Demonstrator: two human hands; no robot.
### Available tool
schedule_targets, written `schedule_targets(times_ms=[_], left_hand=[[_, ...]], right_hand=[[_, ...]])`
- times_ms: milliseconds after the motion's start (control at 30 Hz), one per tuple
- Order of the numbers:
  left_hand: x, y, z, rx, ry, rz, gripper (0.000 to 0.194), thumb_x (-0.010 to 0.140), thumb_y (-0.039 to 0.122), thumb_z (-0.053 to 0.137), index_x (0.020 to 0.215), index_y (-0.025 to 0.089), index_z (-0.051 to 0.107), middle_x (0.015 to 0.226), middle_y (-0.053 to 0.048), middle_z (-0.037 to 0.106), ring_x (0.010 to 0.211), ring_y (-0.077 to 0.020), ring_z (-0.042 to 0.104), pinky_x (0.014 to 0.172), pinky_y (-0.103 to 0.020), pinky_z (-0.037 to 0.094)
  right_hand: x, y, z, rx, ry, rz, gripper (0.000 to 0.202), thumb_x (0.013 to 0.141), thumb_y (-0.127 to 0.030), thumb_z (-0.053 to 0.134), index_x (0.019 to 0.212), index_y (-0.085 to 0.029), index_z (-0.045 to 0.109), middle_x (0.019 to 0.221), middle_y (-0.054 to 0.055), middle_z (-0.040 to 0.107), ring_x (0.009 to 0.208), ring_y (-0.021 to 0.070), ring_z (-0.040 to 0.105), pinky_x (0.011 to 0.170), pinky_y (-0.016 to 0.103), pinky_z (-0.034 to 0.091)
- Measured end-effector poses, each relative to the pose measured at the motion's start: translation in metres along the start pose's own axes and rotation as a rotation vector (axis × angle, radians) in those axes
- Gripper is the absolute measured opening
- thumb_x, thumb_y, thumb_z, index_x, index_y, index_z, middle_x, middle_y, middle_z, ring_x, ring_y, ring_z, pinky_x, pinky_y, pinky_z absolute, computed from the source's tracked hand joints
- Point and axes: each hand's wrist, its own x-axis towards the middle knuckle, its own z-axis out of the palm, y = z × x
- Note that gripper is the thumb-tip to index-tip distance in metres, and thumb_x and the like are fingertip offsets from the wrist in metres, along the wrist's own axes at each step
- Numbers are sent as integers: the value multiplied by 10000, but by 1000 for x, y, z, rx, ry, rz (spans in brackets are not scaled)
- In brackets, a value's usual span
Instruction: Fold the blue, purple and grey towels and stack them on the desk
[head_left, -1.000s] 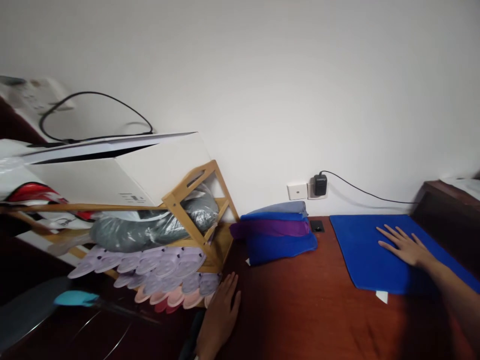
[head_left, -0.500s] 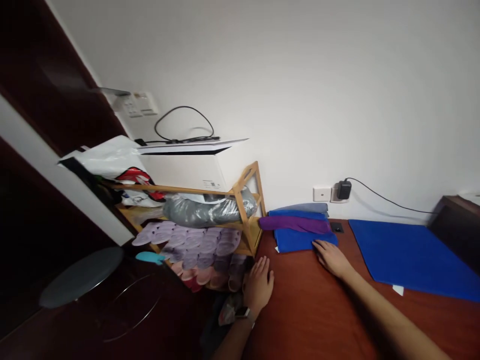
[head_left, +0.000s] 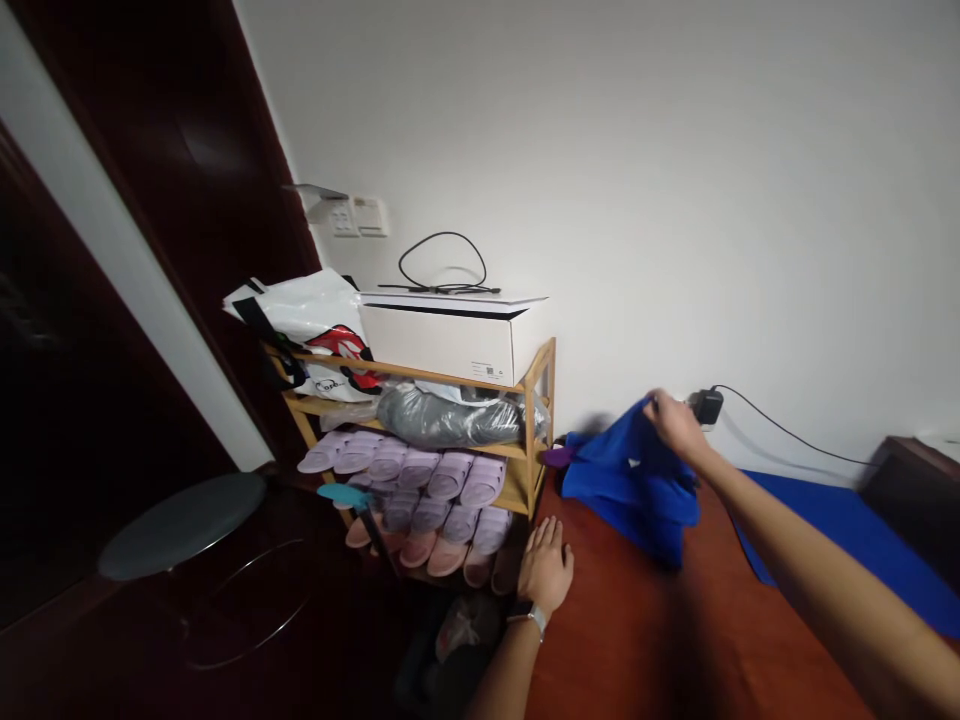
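My right hand (head_left: 675, 425) is closed on a blue cloth (head_left: 626, 490) and holds one part of it up near the wall. The cloth hangs in loose folds, its lower part over the reddish-brown tabletop (head_left: 600, 630). At its left a bit of purple cloth (head_left: 556, 457) peeks out; the rest of that is covered. My left hand (head_left: 546, 570), with a watch on the wrist, lies flat at the table's left edge, fingers stretched out and nothing in it. Another blue cloth (head_left: 832, 530) is spread flat to the right, partly behind my right forearm.
A wooden rack (head_left: 531, 440) stands left of the table, with rows of slippers (head_left: 435, 475), a white box (head_left: 442, 340) and a plastic bag (head_left: 315, 310). A round stool (head_left: 184, 525) is at the lower left. A black adapter (head_left: 707, 406) is plugged into the wall.
My right hand has taken hold of the folded blue cloth and lifted it, and the cloth has come loose over the purple one. My left hand still rests at the table edge. The view has shifted left.
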Motion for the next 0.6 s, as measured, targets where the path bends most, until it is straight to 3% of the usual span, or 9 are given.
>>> schedule_targets(times_ms=[133,267,367,467,533,600], left_hand=[[3,1,0,5,-29,15,522,949,225,469,1442,115,601,1532,-150,569,1450,-276,496,1222,-472,382],[4,3,-10,-7,-78,9,561,966,327,515,1483,112,555,1550,-173,544,1468,-299,469,1237,-477,348],[3,5,-23,-93,-100,37,702,949,459,583,1561,141,449,1603,-169,479,1498,-316,421,1249,-493,316],[-1,16,-38,-275,-92,59,815,910,492,643,1609,189,354,1670,-133,382,1528,-285,373,1251,-454,317],[-7,30,-47,-426,-86,57,754,911,482,642,1575,206,416,1678,-112,372,1530,-265,371,1246,-418,326],[-18,47,-55,-551,-173,84,606,921,470,628,1467,217,557,1596,-101,503,1464,-262,471,1209,-404,378]], right_hand=[[24,-40,-106,-52,254,16,406,1012,-386,415,1306,-178,603,1098,176,755,943,302,698,782,355,457],[-3,-74,-190,-164,292,-21,376,953,-367,496,1237,-182,658,934,150,760,808,293,695,706,350,443],[-45,-86,-231,-196,260,-83,369,928,-376,516,1196,-179,675,813,111,731,721,257,667,656,327,421],[-93,-88,-261,-146,150,-190,318,927,-399,498,1093,-203,687,679,40,667,611,198,605,609,300,399],[-127,-86,-277,-64,42,-252,297,950,-443,477,995,-227,675,644,6,641,568,165,568,578,282,392],[-160,-80,-290,21,-96,-287,334,956,-531,504,902,-240,660,650,-8,647,567,149,564,551,265,400]])
